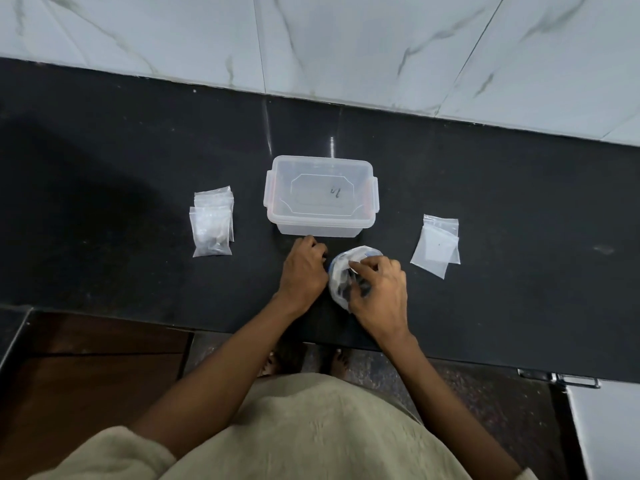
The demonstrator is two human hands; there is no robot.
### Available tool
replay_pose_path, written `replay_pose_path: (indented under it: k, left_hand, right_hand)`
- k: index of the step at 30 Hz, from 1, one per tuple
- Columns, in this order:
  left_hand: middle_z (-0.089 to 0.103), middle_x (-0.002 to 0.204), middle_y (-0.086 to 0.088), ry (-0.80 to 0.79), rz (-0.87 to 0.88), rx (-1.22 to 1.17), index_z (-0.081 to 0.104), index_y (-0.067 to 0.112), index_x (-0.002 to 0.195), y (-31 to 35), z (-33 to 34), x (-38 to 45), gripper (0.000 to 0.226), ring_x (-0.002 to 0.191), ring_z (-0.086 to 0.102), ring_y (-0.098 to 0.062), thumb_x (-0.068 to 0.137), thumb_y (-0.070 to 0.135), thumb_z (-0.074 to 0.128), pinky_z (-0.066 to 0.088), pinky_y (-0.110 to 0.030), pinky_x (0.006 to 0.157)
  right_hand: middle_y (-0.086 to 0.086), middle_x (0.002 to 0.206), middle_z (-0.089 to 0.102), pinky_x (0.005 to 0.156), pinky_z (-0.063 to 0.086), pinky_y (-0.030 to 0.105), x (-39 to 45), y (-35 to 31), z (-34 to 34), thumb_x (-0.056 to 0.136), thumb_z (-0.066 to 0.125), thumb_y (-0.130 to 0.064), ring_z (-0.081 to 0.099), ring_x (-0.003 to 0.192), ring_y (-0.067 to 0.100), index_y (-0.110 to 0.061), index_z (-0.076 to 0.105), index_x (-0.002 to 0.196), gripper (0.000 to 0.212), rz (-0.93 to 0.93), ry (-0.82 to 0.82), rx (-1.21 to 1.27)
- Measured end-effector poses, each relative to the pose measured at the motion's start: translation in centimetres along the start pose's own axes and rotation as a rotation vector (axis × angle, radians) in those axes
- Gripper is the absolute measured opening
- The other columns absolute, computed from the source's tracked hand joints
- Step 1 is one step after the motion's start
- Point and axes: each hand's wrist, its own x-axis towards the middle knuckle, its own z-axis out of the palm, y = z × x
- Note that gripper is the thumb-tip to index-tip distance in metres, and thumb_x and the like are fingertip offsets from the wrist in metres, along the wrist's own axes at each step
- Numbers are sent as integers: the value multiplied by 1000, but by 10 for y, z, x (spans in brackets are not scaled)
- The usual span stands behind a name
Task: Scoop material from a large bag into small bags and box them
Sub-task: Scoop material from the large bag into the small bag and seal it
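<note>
The large clear bag (341,273), holding dark material, lies on the black counter just in front of a clear plastic box (320,197). My right hand (379,291) grips the bag's top from the right, fingers curled into the plastic. My left hand (303,271) sits beside the bag's left edge with curled fingers; what they hold is hidden. The box is open, with only a couple of small dark bits inside. A stack of small filled bags (212,223) lies to the left of the box. Small flat empty bags (437,245) lie to the right.
The black counter (104,202) runs left to right, with a white marble wall (346,39) behind it. The counter's front edge lies just below my wrists. Brown cabinet fronts and the floor show under it.
</note>
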Motion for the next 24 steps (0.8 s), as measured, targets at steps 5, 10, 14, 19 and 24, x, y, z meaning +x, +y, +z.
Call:
replay_pose_path:
  k: [5,10,14,19,24]
  left_hand:
    - [68,78,-3,192,-161,-258,69,7,79,6,-5,-1,15,68,63,-17,72,-6,64,57,-35,66]
    - [69,81,-3,419,-10,-440,68,5,80,39,-30,-14,15,68,63,-9,75,-9,73,50,-13,64]
    - [67,78,-1,230,166,-396,69,5,75,55,-17,-21,23,71,63,-14,68,-16,66,54,-29,63]
    - [71,81,-3,121,176,-330,72,7,76,51,1,-20,30,76,66,-20,64,-19,64,56,-40,65]
    - [73,84,-5,129,190,-374,73,7,77,55,3,-16,32,78,69,-19,63,-18,60,58,-38,68]
  right_hand:
    - [4,109,63,83,51,40,-1,6,-3,75,75,-3,55,101,25,-15,76,113,40,-19,137,137]
    - [2,111,64,86,43,36,-6,17,-9,74,79,-13,57,105,24,-17,76,112,38,36,196,103]
    - [1,110,64,86,47,38,-7,19,-8,78,72,-21,55,104,22,-17,76,113,35,80,189,169]
    - [-1,109,62,88,49,36,-4,25,-19,81,74,-13,52,105,16,-17,75,115,34,146,228,222]
    - [1,109,64,91,49,34,-2,34,-26,77,76,-6,52,106,14,-13,75,114,38,159,260,260]
